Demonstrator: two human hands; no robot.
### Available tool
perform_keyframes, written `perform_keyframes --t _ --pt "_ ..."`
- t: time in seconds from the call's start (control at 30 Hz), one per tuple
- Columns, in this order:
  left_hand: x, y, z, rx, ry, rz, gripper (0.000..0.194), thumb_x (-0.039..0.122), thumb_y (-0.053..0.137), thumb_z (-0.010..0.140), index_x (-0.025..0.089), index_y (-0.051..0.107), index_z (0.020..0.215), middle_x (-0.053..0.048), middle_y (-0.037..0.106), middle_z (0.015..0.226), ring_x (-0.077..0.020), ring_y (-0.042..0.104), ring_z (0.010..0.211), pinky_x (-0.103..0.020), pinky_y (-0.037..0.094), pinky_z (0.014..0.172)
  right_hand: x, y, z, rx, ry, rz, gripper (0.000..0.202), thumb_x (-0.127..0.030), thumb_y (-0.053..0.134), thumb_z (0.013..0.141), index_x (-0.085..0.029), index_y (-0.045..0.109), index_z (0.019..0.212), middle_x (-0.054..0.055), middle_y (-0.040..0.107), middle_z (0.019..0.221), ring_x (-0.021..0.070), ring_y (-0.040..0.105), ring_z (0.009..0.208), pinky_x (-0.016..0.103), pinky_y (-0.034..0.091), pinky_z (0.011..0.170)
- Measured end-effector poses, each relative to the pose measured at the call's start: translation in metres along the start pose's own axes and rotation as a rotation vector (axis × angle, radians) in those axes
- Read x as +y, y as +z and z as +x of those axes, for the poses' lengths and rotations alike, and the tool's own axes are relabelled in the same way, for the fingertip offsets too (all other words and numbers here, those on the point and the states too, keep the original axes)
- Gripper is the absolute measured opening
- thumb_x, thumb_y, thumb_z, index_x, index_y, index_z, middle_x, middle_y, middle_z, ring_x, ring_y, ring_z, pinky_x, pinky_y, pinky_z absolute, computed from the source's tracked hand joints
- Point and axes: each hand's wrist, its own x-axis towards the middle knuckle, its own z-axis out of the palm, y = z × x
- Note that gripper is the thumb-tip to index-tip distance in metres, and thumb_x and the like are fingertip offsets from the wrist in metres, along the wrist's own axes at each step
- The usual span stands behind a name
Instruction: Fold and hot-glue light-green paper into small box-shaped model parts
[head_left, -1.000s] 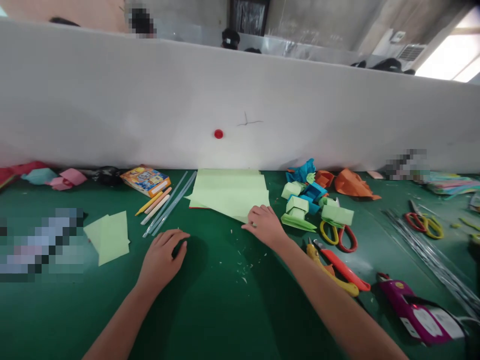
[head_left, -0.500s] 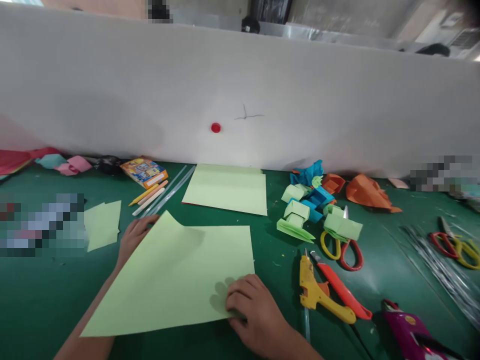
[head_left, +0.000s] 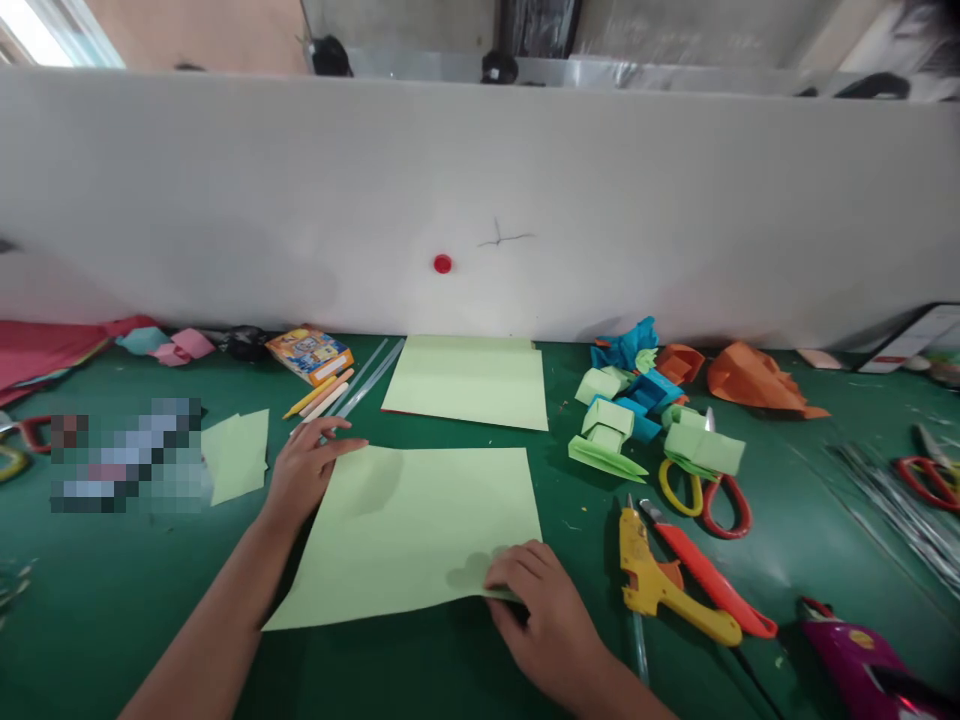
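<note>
A pale green sheet of paper (head_left: 412, 530) lies in front of me on the green table, its near edge slightly raised. My left hand (head_left: 307, 465) pinches its far left corner between thumb and fingers. At the near right corner, my right hand (head_left: 536, 610) grips the edge, thumb below and fingers on top. Just beyond the sheet is a stack of the same pale green paper (head_left: 469, 385) against the white partition. Smaller green paper pieces (head_left: 238, 455) rest left of my left hand.
To the right lie a yellow glue gun (head_left: 660, 585), a red cutter (head_left: 712, 570), scissors (head_left: 726, 505) and folded paper pieces (head_left: 607, 425). A crayon box (head_left: 311, 352) and crayons (head_left: 322, 393) sit at the back left. The white partition (head_left: 337, 200) closes off the far side.
My left hand has come out from behind the sheet to its far left corner. The sheet's left side, lifted before, now lies flatter. My right hand keeps its grip.
</note>
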Motion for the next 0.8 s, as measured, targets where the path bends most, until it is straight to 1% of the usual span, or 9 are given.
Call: perform_keyframes --t 0.07,0.17,0.3,0.4,0.5,0.57,0.63,0.73,0.8 --pt "0.002 -0.001 0.001 0.007 0.020 0.010 0.045 0.011 0.042 0.091 0.031 0.083 0.094 -0.008 0.068 0.119 -0.0216 0.063 0.096 -0.042 0.053 0.097 0.000 -0.005 0.000 0.008 -0.006 -0.074 0.020 -0.004 0.058 0.085 -0.023 0.063 0.089 0.003 0.069 0.089 0.0216 0.058 0.085 0.035 0.045 0.076" --pt "0.008 0.000 0.001 0.010 0.060 0.014 0.040 0.014 0.046 0.089 0.029 0.083 0.089 -0.009 0.068 0.120 -0.0234 0.064 0.098 -0.043 0.053 0.096 0.002 -0.019 0.000 -0.013 0.010 -0.214 0.022 -0.005 0.059 0.085 -0.024 0.067 0.092 0.003 0.071 0.093 0.0235 0.061 0.089 0.039 0.045 0.081" --pt "0.016 0.004 0.001 -0.009 0.110 0.008 0.037 0.017 0.048 0.088 0.029 0.082 0.084 -0.008 0.068 0.120 -0.0242 0.065 0.103 -0.038 0.054 0.089 0.007 -0.039 0.000 -0.061 0.124 -0.322 0.028 -0.003 0.057 0.085 -0.025 0.071 0.096 0.005 0.073 0.103 0.0257 0.064 0.100 0.042 0.047 0.089" --pt "0.025 0.005 -0.002 -0.010 0.110 0.027 0.035 0.016 0.049 0.086 0.028 0.081 0.082 -0.008 0.069 0.119 -0.0230 0.066 0.098 -0.039 0.053 0.089 0.005 -0.045 0.000 -0.106 0.162 -0.417 0.034 -0.005 0.062 0.082 -0.025 0.071 0.108 0.008 0.071 0.116 0.0306 0.062 0.111 0.048 0.046 0.097" --pt "0.041 0.006 -0.006 0.020 0.076 0.077 0.032 0.015 0.051 0.085 0.027 0.080 0.083 -0.008 0.069 0.120 -0.0249 0.066 0.095 -0.044 0.050 0.092 -0.007 -0.032 -0.001 -0.181 0.073 -0.448 0.040 -0.020 0.072 0.085 -0.024 0.066 0.125 0.010 0.067 0.132 0.0361 0.058 0.120 0.055 0.041 0.104" --pt "0.053 0.006 -0.008 0.047 0.057 0.105 0.030 0.015 0.053 0.085 0.028 0.080 0.084 -0.007 0.070 0.120 -0.0266 0.066 0.096 -0.045 0.048 0.090 -0.020 -0.016 -0.002 -0.234 -0.045 -0.410 0.043 -0.032 0.074 0.088 -0.025 0.063 0.129 0.009 0.067 0.135 0.0347 0.058 0.119 0.054 0.041 0.105" --pt "0.062 0.006 -0.010 0.074 0.053 0.135 0.028 0.014 0.054 0.086 0.028 0.079 0.084 -0.006 0.070 0.119 -0.0273 0.066 0.097 -0.045 0.047 0.089 -0.030 0.000 -0.001 -0.275 -0.152 -0.371 0.041 -0.038 0.073 0.090 -0.026 0.062 0.128 0.007 0.070 0.129 0.0306 0.061 0.111 0.049 0.045 0.099" --pt "0.065 0.005 -0.010 0.124 0.058 0.169 0.028 0.013 0.055 0.087 0.027 0.078 0.082 -0.006 0.071 0.115 -0.0266 0.067 0.094 -0.043 0.046 0.085 -0.032 0.018 0.003 -0.257 -0.223 -0.389 0.010 -0.032 0.071 0.090 -0.025 0.068 0.097 0.003 0.074 0.099 0.0240 0.063 0.088 0.039 0.049 0.078" --pt "0.061 0.007 -0.009 0.143 0.044 0.160 0.028 0.012 0.054 0.086 0.026 0.077 0.080 -0.006 0.072 0.112 -0.0254 0.067 0.089 -0.042 0.046 0.082 -0.027 0.027 0.006 -0.213 -0.238 -0.357 0.019 -0.042 0.072 0.090 -0.025 0.067 0.097 0.002 0.073 0.095 0.0231 0.063 0.086 0.036 0.049 0.075"
